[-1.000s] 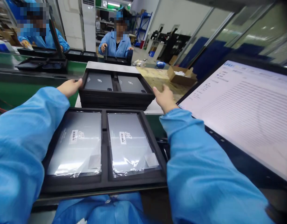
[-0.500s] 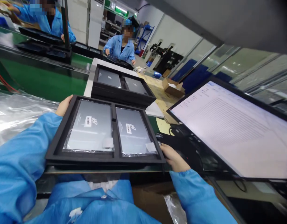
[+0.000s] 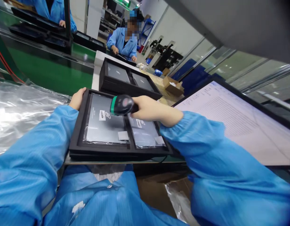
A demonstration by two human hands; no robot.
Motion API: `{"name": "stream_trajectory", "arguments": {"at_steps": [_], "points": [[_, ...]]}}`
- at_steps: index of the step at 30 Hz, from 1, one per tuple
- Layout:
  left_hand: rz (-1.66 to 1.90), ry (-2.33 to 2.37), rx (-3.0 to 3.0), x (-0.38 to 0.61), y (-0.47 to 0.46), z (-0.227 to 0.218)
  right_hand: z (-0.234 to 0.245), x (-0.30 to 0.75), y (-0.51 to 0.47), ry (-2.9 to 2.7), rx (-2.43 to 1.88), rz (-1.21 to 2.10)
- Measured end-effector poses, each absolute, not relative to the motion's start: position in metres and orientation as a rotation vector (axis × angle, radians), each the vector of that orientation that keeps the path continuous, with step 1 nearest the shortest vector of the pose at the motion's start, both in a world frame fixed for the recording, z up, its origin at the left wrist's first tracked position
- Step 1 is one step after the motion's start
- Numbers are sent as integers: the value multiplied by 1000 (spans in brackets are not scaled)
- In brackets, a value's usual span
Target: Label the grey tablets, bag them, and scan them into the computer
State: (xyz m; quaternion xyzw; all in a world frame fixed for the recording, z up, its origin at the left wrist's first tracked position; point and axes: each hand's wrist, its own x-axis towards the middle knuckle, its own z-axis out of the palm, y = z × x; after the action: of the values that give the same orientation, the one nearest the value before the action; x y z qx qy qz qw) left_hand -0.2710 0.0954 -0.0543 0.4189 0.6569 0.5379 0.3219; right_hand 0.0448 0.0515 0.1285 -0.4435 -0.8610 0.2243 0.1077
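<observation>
My right hand (image 3: 149,108) is closed around a black and green barcode scanner (image 3: 122,105), held over the middle of a black foam tray (image 3: 100,151). In the tray's two compartments lie grey tablets in clear plastic film: the left tablet (image 3: 104,130) and the right tablet (image 3: 145,135). Each carries a white barcode label; my hand and the scanner cover the upper part of the right tablet. At the tray's far left corner my left hand (image 3: 77,98) grips the side, its fingers partly hidden.
Behind the tray stands a stack of similar black trays (image 3: 131,84) with tablets. A monitor (image 3: 232,122) is on the right, clear plastic bags (image 3: 24,110) on the left. Across the green conveyor belt (image 3: 48,70) are co-workers in blue; an open cardboard box (image 3: 173,86) sits farther back.
My right hand has left the tray's right side and now holds the barcode scanner above the tablets. My left hand stays on the tray. The view has shifted slightly.
</observation>
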Motion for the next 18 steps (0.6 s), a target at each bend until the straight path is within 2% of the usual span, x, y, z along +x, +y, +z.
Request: {"name": "stream_trajectory", "arguments": {"at_steps": [8,14,18], "points": [[1376,1773,1165,-261,86,-43,119,10,51,-2773,-1295,680],[1340,1811,1167,-260,85,-40,116,19,47,-2684,-1321,671],[1323,1836,1185,-262,86,-39,122,56,65,-2509,-1383,552]]}}
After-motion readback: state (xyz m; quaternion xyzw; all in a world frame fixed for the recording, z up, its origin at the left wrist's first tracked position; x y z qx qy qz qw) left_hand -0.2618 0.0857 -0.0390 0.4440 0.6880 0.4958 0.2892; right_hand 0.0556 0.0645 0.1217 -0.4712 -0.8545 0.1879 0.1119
